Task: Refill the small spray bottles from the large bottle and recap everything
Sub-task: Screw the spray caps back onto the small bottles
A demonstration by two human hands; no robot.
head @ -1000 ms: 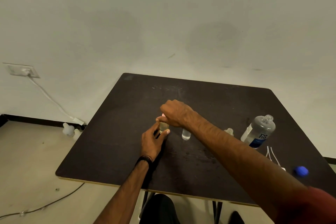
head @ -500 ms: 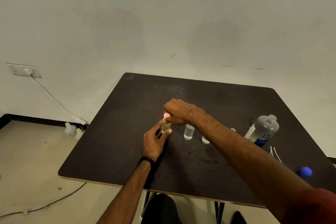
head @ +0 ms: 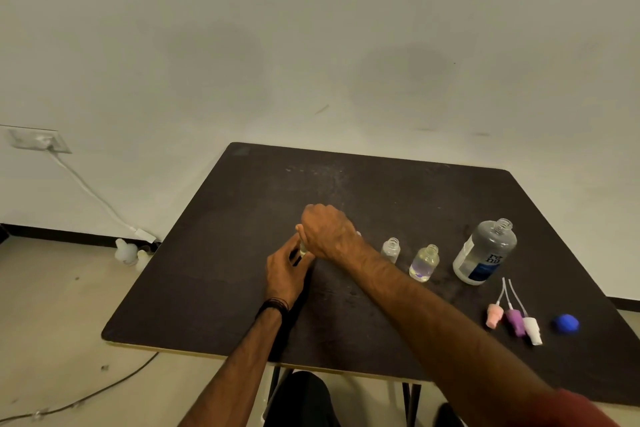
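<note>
Right hand (head: 327, 232) twists a cap onto the small bottle (head: 303, 249) the left hand (head: 284, 270) grips; crooked threading could leak.

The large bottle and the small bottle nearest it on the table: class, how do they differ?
The large bottle is far taller and wider than the small bottle. The large bottle carries a white and blue label; the small bottle is plain and clear. Both stand upright on the table, uncapped, holding clear liquid.

Matt dark table (head: 242, 218); clear glossy plastic bottles (head: 424, 262).
</note>
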